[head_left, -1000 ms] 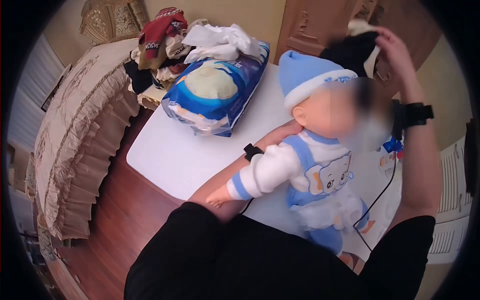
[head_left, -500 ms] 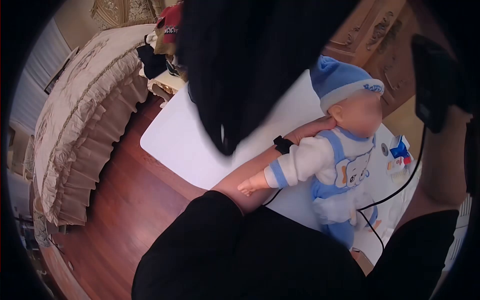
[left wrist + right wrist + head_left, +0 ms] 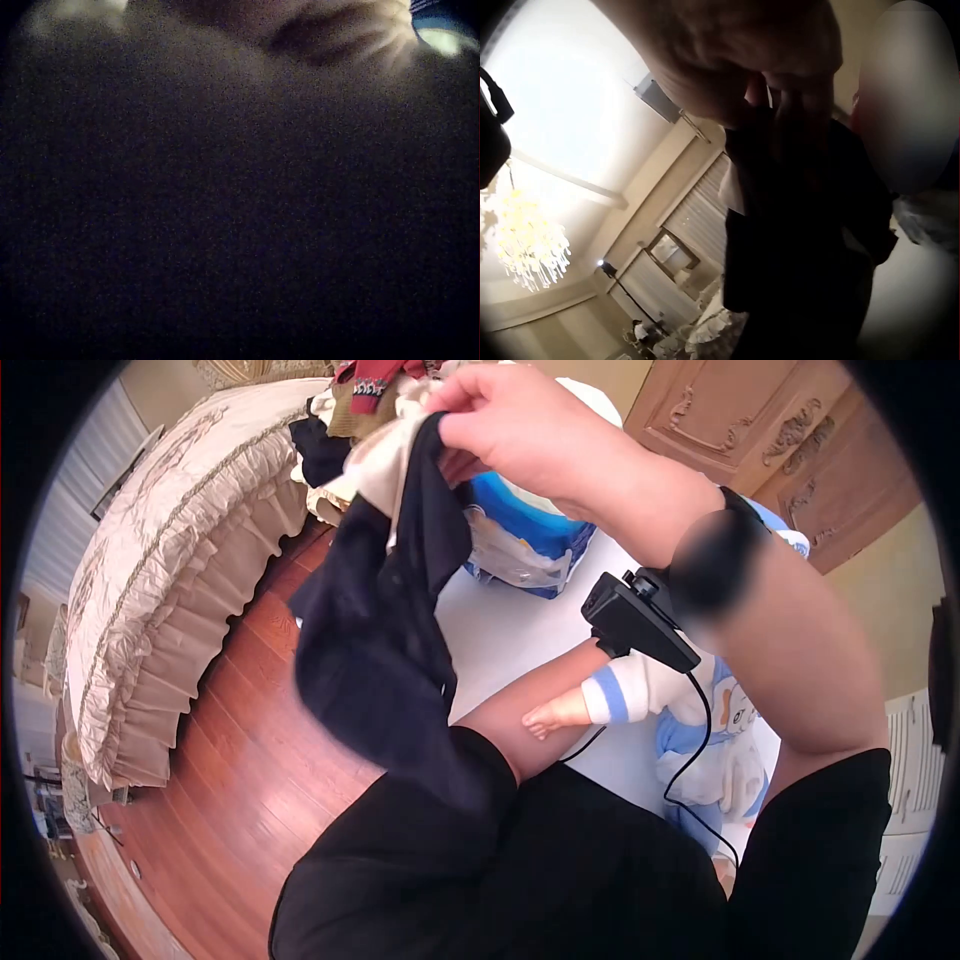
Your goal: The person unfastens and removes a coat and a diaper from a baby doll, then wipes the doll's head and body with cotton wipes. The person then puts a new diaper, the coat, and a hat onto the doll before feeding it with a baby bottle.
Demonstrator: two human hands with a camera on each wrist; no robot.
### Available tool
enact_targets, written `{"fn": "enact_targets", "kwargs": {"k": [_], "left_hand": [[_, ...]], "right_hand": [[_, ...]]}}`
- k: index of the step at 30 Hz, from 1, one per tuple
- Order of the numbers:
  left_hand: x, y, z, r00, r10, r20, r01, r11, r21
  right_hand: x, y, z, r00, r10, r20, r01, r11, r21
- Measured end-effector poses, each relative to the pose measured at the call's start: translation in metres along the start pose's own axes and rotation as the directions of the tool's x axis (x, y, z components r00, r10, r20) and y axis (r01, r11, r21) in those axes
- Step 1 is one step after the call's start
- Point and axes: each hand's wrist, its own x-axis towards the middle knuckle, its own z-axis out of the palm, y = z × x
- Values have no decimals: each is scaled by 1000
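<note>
Because the right hand [image 3: 510, 430] pinches its upper edge, the navy-and-cream cloth garment [image 3: 375, 630] hangs loosely at 10 o'clock; beside the white-and-blue-clothed doll [image 3: 607, 695] at 4 o'clock, the left hand's state is indeterminable.

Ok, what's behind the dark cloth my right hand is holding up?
Past the dark cloth, wooden floor shows on the left, the white tabletop and a blue package on the right. Whatever lies directly behind it is covered, so I can't tell.
</note>
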Motion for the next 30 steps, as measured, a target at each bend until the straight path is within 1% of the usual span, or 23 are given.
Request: {"fn": "enact_targets", "kwargs": {"k": [2,3,4,6,7,8,9,10,11,12,13,14,16,17,18,20,21,24,25,26,28,29,30], "left_hand": [[6,-2,-1,999,38,-9,-38,999,-5],[5,-3,1,998,57,-14,-57,998,-8],[-2,1,1,997,77,-20,-77,997,-10],[-16,4,1,993,114,-37,-114,993,-11],[-15,3,2,991,128,-44,-129,992,-12],[-16,-1,1,989,140,-47,-141,990,-11],[-2,-8,5,988,148,-46,-149,989,-13],[-15,-4,4,988,149,-38,-149,989,-17],[6,-4,4,990,139,-19,-140,990,-23],[14,-18,8,993,118,8,-118,993,-32],[-10,-3,4,995,91,39,-89,995,-41],[6,-34,13,996,62,68,-59,997,-50],[-10,-23,8,994,24,110,-17,998,-64],[-16,-12,6,992,17,123,-9,998,-65],[-18,-9,5,992,17,128,-9,998,-65],[-22,-22,9,991,24,131,-16,998,-58],[-15,-20,10,990,31,134,-24,998,-54],[17,5,4,990,44,136,-40,999,-35],[20,11,3,990,44,135,-40,999,-29],[-18,-1,5,989,43,138,-40,999,-23],[-44,-12,8,988,45,147,-44,999,-9],[-48,-11,8,988,47,150,-47,999,-2],[-52,-9,8,987,47,152,-48,999,7]], "right_hand": [[7,19,9,988,149,-28,-138,961,238],[15,24,13,975,196,-102,-158,941,301],[12,18,10,995,-79,-59,94,939,330],[16,6,9,993,-54,-109,99,877,470],[9,-1,6,992,-55,-111,89,942,324],[1,7,4,992,-53,-113,87,942,323],[-10,26,2,962,-272,28,273,958,-91],[-22,42,2,887,-393,241,461,760,-459],[-39,51,6,898,-225,378,396,787,-472],[-56,61,9,873,-40,486,317,804,-502],[-68,77,4,813,-175,555,438,812,-386],[-81,93,-1,734,-308,605,548,795,-259],[-99,111,0,805,-243,541,496,775,-391],[-96,108,-2,790,-214,574,516,737,-436],[-101,74,-11,854,-82,514,344,830,-439],[-115,62,-22,840,-353,412,518,750,-412],[-127,53,-28,842,-355,407,518,745,-420],[-184,-9,-54,927,-214,308,365,706,-608],[-207,-20,-63,949,-160,273,295,758,-582],[-229,-27,-76,965,-104,239,223,802,-554],[-267,-35,-107,993,-58,-101,2,879,-477],[-286,-23,-122,929,-76,-363,-99,892,-441],[-303,-7,-136,829,-38,-557,-163,938,-306]]}}
